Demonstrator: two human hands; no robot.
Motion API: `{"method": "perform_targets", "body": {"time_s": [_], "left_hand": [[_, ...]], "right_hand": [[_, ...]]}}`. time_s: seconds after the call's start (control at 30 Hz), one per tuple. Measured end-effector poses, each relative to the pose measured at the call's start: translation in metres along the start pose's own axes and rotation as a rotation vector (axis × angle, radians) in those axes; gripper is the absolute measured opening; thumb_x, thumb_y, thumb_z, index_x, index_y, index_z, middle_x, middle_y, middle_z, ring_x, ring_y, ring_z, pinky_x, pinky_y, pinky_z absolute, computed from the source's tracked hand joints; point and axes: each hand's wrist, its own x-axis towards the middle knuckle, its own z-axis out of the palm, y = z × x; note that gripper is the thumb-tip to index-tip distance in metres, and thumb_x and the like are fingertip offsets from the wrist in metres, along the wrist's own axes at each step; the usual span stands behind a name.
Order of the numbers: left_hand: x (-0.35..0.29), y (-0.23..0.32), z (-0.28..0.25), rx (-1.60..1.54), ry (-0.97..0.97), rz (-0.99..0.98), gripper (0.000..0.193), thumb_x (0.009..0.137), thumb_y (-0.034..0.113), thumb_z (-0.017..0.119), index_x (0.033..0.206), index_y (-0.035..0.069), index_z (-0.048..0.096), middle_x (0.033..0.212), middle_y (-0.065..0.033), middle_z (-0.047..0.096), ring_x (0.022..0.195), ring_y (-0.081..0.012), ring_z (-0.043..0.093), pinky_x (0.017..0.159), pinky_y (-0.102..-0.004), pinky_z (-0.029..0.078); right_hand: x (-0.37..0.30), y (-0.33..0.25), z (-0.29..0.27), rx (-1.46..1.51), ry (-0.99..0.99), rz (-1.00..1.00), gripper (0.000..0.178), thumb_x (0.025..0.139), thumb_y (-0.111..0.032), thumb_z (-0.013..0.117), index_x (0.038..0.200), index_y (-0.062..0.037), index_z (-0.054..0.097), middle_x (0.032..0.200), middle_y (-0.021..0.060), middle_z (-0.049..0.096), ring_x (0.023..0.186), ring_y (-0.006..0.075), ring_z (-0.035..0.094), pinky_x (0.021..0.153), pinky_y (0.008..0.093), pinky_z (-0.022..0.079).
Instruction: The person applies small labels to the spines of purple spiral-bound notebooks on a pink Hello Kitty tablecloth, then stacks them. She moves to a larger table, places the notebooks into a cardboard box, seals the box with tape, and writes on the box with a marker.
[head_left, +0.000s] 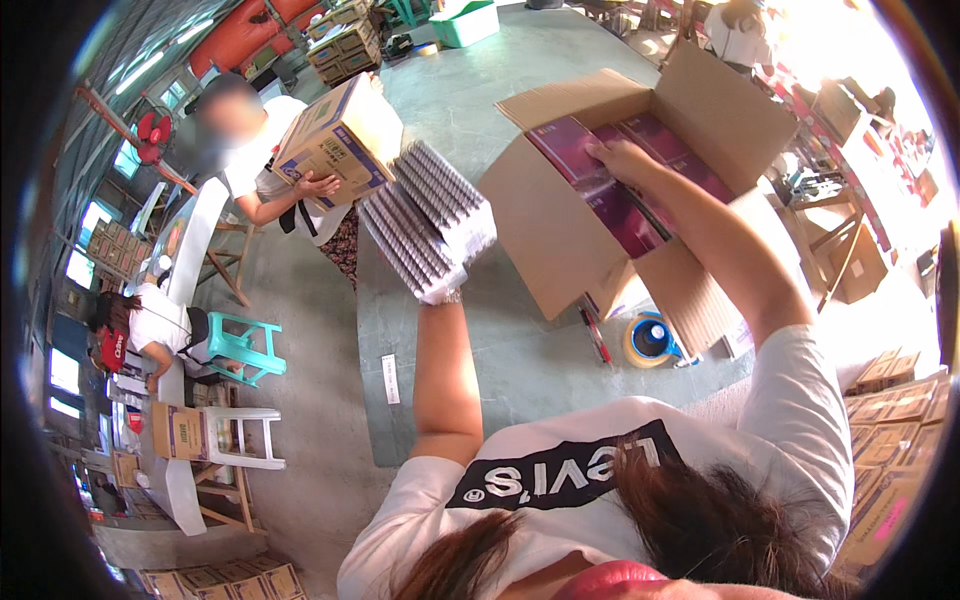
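My left hand (440,296) bears a stack of grey-white packs with rows of dark ridged edges (428,220) above the table. The stack stands in two side-by-side columns and hides most of that hand's fingers. To the right, my right hand (622,160) reaches into an open cardboard carton (545,225). Its fingers are closed over the edge of a purple-red box (566,148). More flat purple-red boxes (665,145) lie around it inside the carton. The carton's flaps stand folded outward.
A roll of tape (648,340) and a red pen (596,337) lie by the carton on the grey-green table (520,370). Beyond the left edge, a co-worker holds a closed carton (340,140) close to my stack. A teal basket (466,24) stands at the far end.
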Motion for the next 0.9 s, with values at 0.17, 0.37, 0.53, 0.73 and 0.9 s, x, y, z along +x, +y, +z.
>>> {"method": "perform_targets", "body": {"time_s": [0.17,0.37,0.53,0.73,0.9], "left_hand": [[0.001,0.014,0.042,-2.612,0.002,-0.534,0.061,0.079,0.035,0.060,0.127,-0.002,0.051,0.122,-0.0216,0.058,0.106,-0.0345,0.061,0.091,-0.0483,0.052],[0.071,0.010,-0.054,-3.431,-0.122,-0.931,0.050,0.078,0.026,0.059,0.121,-0.001,0.056,0.116,-0.0173,0.062,0.102,-0.0318,0.063,0.090,-0.0433,0.053],[0.094,0.005,-0.084,-3.167,-0.231,-0.874,0.033,0.083,0.015,0.059,0.113,0.002,0.057,0.104,-0.0121,0.064,0.094,-0.0254,0.065,0.083,-0.0405,0.056],[0.125,0.048,-0.101,-3.230,-0.332,-0.847,0.033,0.083,0.018,0.062,0.113,0.004,0.056,0.106,-0.0097,0.062,0.095,-0.0235,0.063,0.083,-0.0379,0.054],[0.127,0.050,-0.078,-3.109,-0.180,-0.971,0.042,0.085,0.031,0.064,0.118,0.006,0.055,0.114,-0.0094,0.062,0.104,-0.0249,0.060,0.090,-0.0393,0.050]], "right_hand": [[-0.037,-0.056,-0.030,0.115,-0.070,-0.220,0.073,0.091,-0.057,0.051,0.146,-0.0106,0.037,0.150,0.0138,0.036,0.132,0.0272,0.039,0.105,0.0453,0.034],[-0.076,-0.076,-0.065,0.431,-0.089,-0.558,0.080,0.088,-0.028,0.068,0.148,-0.0029,0.022,0.117,0.0181,0.064,0.111,0.0203,0.058,0.095,0.0311,0.042],[-0.002,-0.016,-0.112,0.220,0.298,-0.480,0.044,0.084,-0.033,0.070,0.113,0.0004,0.062,0.100,0.0151,0.070,0.090,0.0230,0.066,0.078,0.0329,0.052],[0.094,0.087,-0.088,-0.093,-0.040,-0.132,0.036,0.093,-0.034,0.057,0.112,-0.0052,0.068,0.102,0.0152,0.066,0.095,0.0236,0.061,0.090,0.0393,0.046],[0.021,-0.012,-0.070,0.765,-0.143,-0.262,0.059,0.095,-0.041,0.054,0.146,-0.0140,0.038,0.124,0.0211,0.058,0.125,0.0253,0.048,0.101,0.0401,0.041]]}}
